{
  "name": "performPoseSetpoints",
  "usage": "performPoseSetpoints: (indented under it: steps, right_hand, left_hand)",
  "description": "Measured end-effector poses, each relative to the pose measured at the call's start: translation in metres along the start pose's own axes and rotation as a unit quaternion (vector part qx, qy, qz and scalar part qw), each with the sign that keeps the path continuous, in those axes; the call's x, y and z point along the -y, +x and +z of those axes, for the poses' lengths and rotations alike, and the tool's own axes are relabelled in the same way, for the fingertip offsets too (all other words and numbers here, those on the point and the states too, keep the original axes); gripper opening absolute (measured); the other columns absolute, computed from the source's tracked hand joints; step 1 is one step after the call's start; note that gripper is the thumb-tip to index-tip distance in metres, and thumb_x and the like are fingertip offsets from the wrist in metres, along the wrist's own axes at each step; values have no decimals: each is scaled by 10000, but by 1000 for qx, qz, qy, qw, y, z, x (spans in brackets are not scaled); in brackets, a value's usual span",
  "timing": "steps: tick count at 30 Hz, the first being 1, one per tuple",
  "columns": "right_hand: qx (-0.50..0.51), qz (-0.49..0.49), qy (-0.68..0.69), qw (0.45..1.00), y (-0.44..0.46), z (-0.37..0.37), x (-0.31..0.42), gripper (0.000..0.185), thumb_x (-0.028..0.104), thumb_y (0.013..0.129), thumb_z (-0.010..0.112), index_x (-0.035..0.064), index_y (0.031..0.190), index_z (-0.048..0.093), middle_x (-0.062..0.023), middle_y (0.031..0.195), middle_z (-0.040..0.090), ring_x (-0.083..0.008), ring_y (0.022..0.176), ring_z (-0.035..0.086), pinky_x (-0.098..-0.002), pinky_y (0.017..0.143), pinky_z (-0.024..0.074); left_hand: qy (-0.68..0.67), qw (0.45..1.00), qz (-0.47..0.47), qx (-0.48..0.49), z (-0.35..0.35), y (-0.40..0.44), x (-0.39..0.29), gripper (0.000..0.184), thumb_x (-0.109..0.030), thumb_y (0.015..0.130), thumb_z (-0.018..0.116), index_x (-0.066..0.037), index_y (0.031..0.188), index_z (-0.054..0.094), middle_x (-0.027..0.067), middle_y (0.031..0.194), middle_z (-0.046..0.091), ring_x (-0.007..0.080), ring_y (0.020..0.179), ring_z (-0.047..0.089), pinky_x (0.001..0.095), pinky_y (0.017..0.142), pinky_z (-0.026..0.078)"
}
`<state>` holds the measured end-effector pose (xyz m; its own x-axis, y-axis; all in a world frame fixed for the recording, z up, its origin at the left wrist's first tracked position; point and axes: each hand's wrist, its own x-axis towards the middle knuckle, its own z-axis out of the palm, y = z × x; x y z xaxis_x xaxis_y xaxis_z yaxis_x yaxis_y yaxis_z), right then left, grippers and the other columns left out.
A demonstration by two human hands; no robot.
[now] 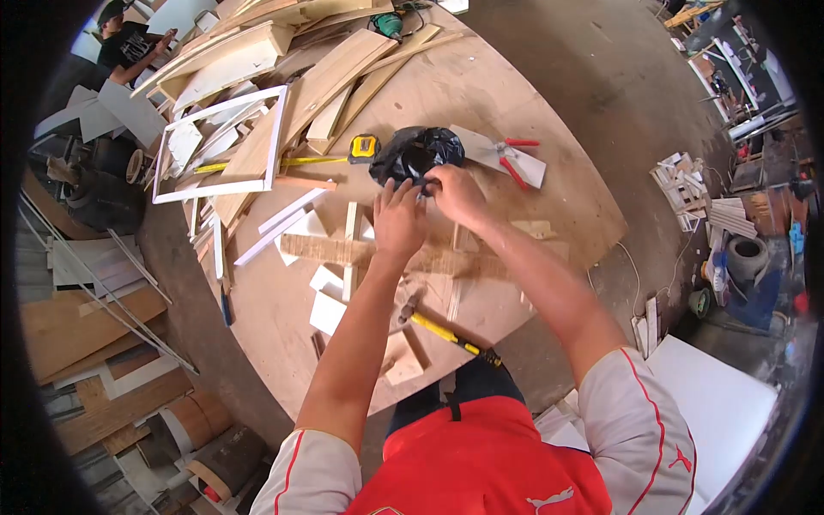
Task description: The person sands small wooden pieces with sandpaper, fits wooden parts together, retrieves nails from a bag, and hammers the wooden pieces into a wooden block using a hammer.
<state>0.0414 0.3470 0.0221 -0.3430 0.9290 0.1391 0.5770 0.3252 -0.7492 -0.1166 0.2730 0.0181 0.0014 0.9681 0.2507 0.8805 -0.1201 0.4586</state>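
Observation:
A black plastic bag (pixel 418 148) lies bunched up on the wooden table, its mouth open at the top. My left hand (pixel 401 213) rests at the bag's near edge, fingers stretched forward over the plastic. Beside it, my right hand (pixel 459 196) is closed in a pinch at the bag's near right edge; what the fingertips hold is too small to make out. Just left of the bag sits a yellow tape measure (pixel 364 148) with its blade pulled out. Red-handled pliers (pixel 511 157) lie on a pale board (pixel 536 173) to the right.
Under my forearms is a wooden frame piece (pixel 330 250) with crossing slats. A yellow-handled hammer (pixel 439 328) lies near the table's front edge. A white rectangular frame (pixel 279 129) and stacked planks (pixel 335 73) cover the far left. A person (pixel 129 47) is at the upper left.

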Motion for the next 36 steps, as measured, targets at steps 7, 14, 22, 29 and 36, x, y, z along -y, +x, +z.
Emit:
performPoseSetpoints:
  steps: [7, 14, 22, 29, 36]
  right_hand:
    - [64, 44, -29, 997, 103, 56, -88, 227, 120, 921, 672, 9, 1089, 776, -246, 1078, 752, -429, 1023, 726, -504, 928, 575]
    - [129, 187, -107, 968, 140, 89, -73, 251, 134, 957, 607, 5, 1097, 772, -276, 1113, 747, -446, 1055, 735, -538, 900, 611]
    - [215, 148, -170, 950, 143, 78, -66, 262, 106, 988, 573, -2, 1146, 752, -258, 1239, 721, -447, 1111, 724, -530, 920, 617]
    - [124, 63, 16, 990, 133, 72, -96, 277, 200, 942, 695, 6, 1130, 756, -261, 1064, 755, -405, 1007, 743, -466, 908, 580]
    - [202, 253, 435, 840, 106, 22, -66, 85, 129, 1003, 697, 65, 1055, 714, -38, 909, 736, -129, 780, 695, -291, 694, 549]
  left_hand:
    - [132, 970, -94, 180, 49, 91, 6, 600, -352, 957, 669, -122, 1505, 584, 103, 1642, 476, 390, 1597, 277, 669, 1282, 139]
    - [130, 963, -135, 193, 76, 99, 37, 719, -418, 917, 703, -86, 1536, 550, 125, 1648, 471, 428, 1583, 291, 722, 1260, 128]
    - [96, 971, -141, 168, 76, 88, 37, 622, -424, 921, 705, -74, 1432, 647, 153, 1607, 514, 441, 1564, 324, 705, 1265, 144]
    - [-7, 987, -143, 70, 45, 78, 28, 426, -322, 924, 750, -33, 1237, 751, 210, 1474, 622, 385, 1464, 485, 578, 1214, 338]
    - [-270, 934, -226, -65, 36, 74, 30, 247, -126, 972, 704, 33, 1151, 762, 213, 1017, 783, 343, 924, 762, 412, 851, 584]
